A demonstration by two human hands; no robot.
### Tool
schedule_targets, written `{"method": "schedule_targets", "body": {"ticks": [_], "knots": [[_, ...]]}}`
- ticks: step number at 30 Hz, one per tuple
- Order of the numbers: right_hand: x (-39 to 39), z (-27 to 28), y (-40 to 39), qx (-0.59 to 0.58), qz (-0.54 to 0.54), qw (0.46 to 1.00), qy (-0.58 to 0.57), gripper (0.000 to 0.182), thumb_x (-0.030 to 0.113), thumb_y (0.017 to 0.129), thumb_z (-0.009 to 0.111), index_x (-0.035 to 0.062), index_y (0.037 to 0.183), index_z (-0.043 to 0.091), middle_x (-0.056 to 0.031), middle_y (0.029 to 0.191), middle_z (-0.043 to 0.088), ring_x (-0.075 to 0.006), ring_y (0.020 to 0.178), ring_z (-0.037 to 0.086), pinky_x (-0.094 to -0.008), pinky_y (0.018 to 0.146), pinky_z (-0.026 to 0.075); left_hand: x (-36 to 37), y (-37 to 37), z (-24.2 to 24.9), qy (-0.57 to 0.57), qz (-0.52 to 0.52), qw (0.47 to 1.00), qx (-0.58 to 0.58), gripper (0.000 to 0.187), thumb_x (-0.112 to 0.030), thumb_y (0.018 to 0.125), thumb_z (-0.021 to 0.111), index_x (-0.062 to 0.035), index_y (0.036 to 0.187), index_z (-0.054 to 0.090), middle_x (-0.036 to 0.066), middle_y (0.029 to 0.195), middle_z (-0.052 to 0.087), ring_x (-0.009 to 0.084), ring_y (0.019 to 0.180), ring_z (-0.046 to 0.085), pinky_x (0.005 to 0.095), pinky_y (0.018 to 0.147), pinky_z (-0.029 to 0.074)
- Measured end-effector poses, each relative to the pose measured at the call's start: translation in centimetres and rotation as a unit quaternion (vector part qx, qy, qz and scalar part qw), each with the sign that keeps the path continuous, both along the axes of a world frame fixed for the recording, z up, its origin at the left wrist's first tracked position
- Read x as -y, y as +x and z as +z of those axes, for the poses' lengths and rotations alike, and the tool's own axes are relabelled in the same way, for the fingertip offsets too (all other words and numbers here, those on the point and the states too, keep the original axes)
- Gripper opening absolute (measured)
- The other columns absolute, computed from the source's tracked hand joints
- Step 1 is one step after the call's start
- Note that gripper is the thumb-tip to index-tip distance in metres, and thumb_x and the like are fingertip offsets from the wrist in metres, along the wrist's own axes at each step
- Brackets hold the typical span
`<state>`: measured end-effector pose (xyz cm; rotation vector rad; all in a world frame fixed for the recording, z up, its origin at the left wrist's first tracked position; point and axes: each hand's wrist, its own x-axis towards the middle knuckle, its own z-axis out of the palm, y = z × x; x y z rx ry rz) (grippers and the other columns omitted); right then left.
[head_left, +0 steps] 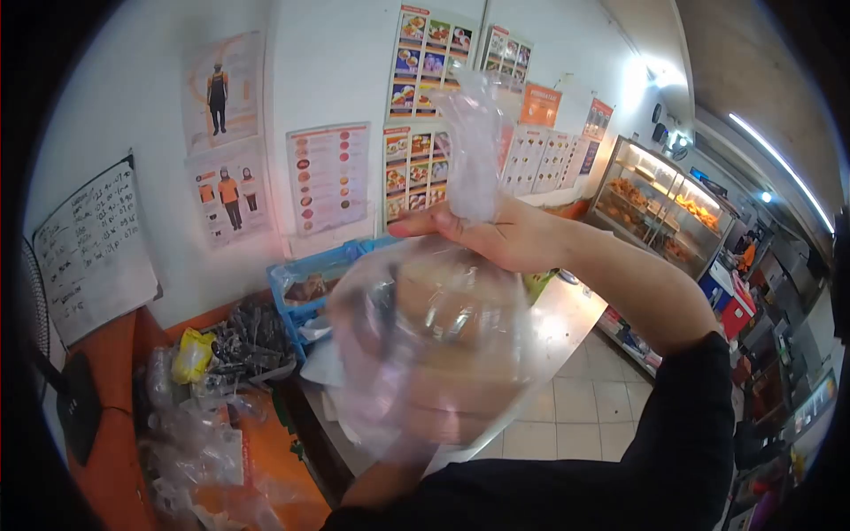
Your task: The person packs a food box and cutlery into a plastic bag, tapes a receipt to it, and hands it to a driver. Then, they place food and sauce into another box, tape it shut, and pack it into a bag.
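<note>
A clear plastic bag (443, 345) fills the middle of the view, bulging around light-brown, blocky contents that motion and shine on the plastic blur. My right hand (496, 234) is closed around its gathered neck, and the loose plastic top (474, 150) stands up above the fist. Below the bag my left hand (403, 465) reaches up at its underside. The left fingers are hidden behind the blurred plastic.
A blue crate (288, 305) holding items stands on the counter behind the bag. Loose plastic bags (190, 451) and a yellow packet (193, 356) lie at left, near a whiteboard (97, 248). At right stands a lit food display case (660, 208); a person (746, 255) is far back.
</note>
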<state>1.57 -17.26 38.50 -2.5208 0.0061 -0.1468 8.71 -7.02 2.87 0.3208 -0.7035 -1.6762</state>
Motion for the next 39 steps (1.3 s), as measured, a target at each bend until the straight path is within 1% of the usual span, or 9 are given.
{"method": "schedule_targets", "body": {"ticks": [6, 12, 14, 16, 21, 25, 29, 32, 39], "knots": [[3.6, -10.8, -1.5, 0.082, -0.069, 0.994, 0.037, 0.039, 0.029, 0.111, 0.044, 0.0056, 0.127, 0.071, -0.0136, 0.138, 0.066, -0.0267, 0.136, 0.055, -0.0391, 0.116, 0.04, -2.8, 0.3, -2.9, 0.106, -0.045, 0.992, 0.055, 0.105, -0.085, 0.095, 0.019, 0.0059, 0.097, 0.07, 0.012, 0.055, 0.055, 0.0245, 0.051, 0.055, 0.0379, 0.054, 0.045], [5.9, -26.1, -3.8, 0.062, -0.054, 0.992, 0.094, 0.031, 0.017, 0.107, 0.048, 0.0065, 0.125, 0.07, -0.0105, 0.132, 0.069, -0.0248, 0.131, 0.06, -0.0423, 0.119, 0.037, -4.9, -0.7, -13.7, 0.309, 0.05, 0.928, 0.204, 0.063, -0.051, 0.109, 0.035, -0.0048, 0.077, 0.065, 0.007, 0.058, 0.055, 0.0232, 0.061, 0.066, 0.0348, 0.059, 0.05], [5.2, -32.4, -4.0, 0.111, 0.047, 0.971, 0.207, 0.035, 0.033, 0.107, 0.054, 0.0065, 0.124, 0.069, -0.0125, 0.135, 0.068, -0.0282, 0.135, 0.058, -0.0487, 0.129, 0.019, -9.3, 0.9, -13.3, 0.274, -0.013, 0.848, 0.454, 0.053, -0.042, 0.108, 0.038, -0.0048, 0.079, 0.062, 0.006, 0.061, 0.056, 0.0205, 0.06, 0.063, 0.0327, 0.06, 0.048], [3.9, -39.3, -3.3, 0.105, 0.072, 0.976, 0.179, 0.033, 0.028, 0.1, 0.065, 0.0067, 0.125, 0.066, -0.0129, 0.133, 0.069, -0.0288, 0.134, 0.06, -0.0492, 0.126, 0.028, -12.7, 1.2, -9.3, 0.268, 0.097, 0.72, 0.633, 0.037, -0.027, 0.109, 0.043, -0.0042, 0.083, 0.057, 0.004, 0.066, 0.053, 0.0165, 0.061, 0.055, 0.0314, 0.065, 0.048], [-1.6, -53.9, -3.7, 0.068, 0.122, 0.969, 0.205, 0.045, 0.019, 0.096, 0.068, 0.0031, 0.137, 0.06, -0.0188, 0.147, 0.057, -0.0327, 0.144, 0.049, -0.0467, 0.12, 0.04, -8.6, -2.6, -8.2, 0.143, 0.444, 0.835, 0.291, 0.006, 0.001, 0.103, 0.049, -0.0048, 0.104, 0.05, 0.005, 0.093, 0.054, 0.0129, 0.081, 0.052, 0.0293, 0.083, 0.049], [-3.0, -48.9, -5.6, 0.154, -0.017, 0.975, 0.158, 0.057, 0.018, 0.099, 0.063, 0.0067, 0.153, 0.049, -0.0234, 0.17, 0.017, -0.0395, 0.158, 0.018, -0.0509, 0.127, 0.019, -8.6, -2.3, -12.7, 0.189, 0.383, 0.874, 0.231, 0.026, 0.006, 0.099, 0.056, -0.0064, 0.119, 0.045, 0.006, 0.117, 0.05, 0.0117, 0.1, 0.052, 0.0287, 0.095, 0.047], [-2.0, -47.2, -5.6, 0.159, 0.026, 0.986, 0.03, 0.057, 0.035, 0.101, 0.057, 0.0319, 0.157, 0.046, -0.0223, 0.172, 0.013, -0.0429, 0.159, 0.012, -0.0691, 0.123, 0.012, -7.8, -1.5, -10.0, 0.139, 0.234, 0.837, 0.475, 0.047, 0.002, 0.092, 0.064, -0.002, 0.136, 0.048, 0.01, 0.129, 0.058, 0.0202, 0.124, 0.057, 0.0355, 0.105, 0.046], [0.3, -43.2, -5.9, 0.106, 0.117, 0.985, -0.065, 0.061, 0.039, 0.1, 0.055, 0.032, 0.159, 0.04, -0.0219, 0.171, 0.014, -0.0432, 0.159, 0.013, -0.0708, 0.122, 0.011, -6.6, -0.1, -8.7, 0.095, 0.167, 0.856, 0.48, 0.057, -0.003, 0.092, 0.068, -0.0006, 0.145, 0.045, 0.011, 0.121, 0.064, 0.0221, 0.121, 0.061, 0.0353, 0.101, 0.05], [8.1, -42.6, -5.4, 0.056, 0.239, 0.966, -0.083, 0.078, 0.051, 0.093, 0.064, 0.0371, 0.162, 0.031, -0.0205, 0.17, 0.023, -0.0424, 0.153, 0.031, -0.06, 0.122, 0.027, -3.0, -0.7, -7.7, 0.146, 0.171, 0.777, 0.588, 0.028, 0.006, 0.081, 0.067, -0.004, 0.106, 0.075, 0.017, 0.112, 0.07, 0.0329, 0.103, 0.069, 0.0395, 0.089, 0.056]]}}
